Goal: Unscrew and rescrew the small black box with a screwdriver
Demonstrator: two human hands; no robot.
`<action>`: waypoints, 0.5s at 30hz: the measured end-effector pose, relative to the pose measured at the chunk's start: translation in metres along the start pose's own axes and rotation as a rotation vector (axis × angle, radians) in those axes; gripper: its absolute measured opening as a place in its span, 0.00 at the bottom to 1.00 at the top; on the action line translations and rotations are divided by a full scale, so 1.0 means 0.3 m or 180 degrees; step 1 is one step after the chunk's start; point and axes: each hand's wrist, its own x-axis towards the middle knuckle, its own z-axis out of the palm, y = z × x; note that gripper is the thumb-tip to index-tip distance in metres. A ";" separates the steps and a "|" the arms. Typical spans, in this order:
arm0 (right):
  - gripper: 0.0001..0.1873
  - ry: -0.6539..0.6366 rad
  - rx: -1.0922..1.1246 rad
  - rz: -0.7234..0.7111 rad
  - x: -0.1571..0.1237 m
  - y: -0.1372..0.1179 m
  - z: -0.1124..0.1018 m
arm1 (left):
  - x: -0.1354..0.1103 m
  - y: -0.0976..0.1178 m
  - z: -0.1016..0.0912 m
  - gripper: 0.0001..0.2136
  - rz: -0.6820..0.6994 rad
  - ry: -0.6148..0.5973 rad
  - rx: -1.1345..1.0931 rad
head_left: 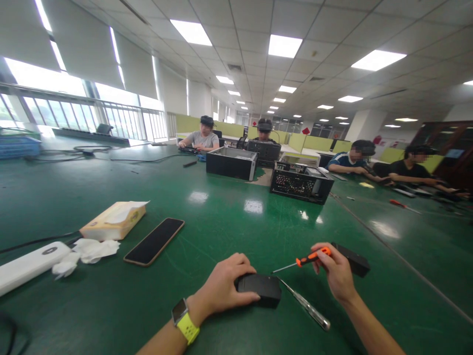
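Note:
My left hand (pixel 225 288) is wrapped round a small black box (pixel 263 289) that lies on the green table (pixel 236 231). It wears a watch with a yellow-green strap. My right hand (pixel 334 273) pinches a small orange-handled screwdriver (pixel 308 258), its thin tip pointing left toward the box. A second black box (pixel 353 260) sits just behind my right hand. A longer silver tool (pixel 306 305) lies on the table between my hands.
A phone (pixel 155 240), a tissue pack (pixel 114 221), crumpled tissues (pixel 88 251) and a white power bank (pixel 29 265) lie to the left. Two open computer cases (pixel 301 182) stand further back. Several people sit at the far side. A red screwdriver (pixel 402 205) lies at the right.

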 end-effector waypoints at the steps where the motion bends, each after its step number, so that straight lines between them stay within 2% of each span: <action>1: 0.12 0.0007 -0.0005 -0.0006 0.000 -0.001 0.000 | 0.001 0.002 -0.001 0.18 -0.0003 -0.0004 -0.0002; 11: 0.11 -0.0107 -0.0155 -0.0031 -0.009 -0.010 0.004 | 0.003 -0.005 0.001 0.18 0.0024 -0.0018 0.0018; 13: 0.12 -0.0146 -0.0350 -0.0120 -0.006 -0.035 0.001 | 0.002 -0.005 0.002 0.18 0.0027 -0.0013 0.0011; 15: 0.13 -0.0290 -0.0845 -0.0384 0.011 -0.079 0.003 | 0.001 -0.005 0.002 0.18 0.0024 -0.0001 0.0009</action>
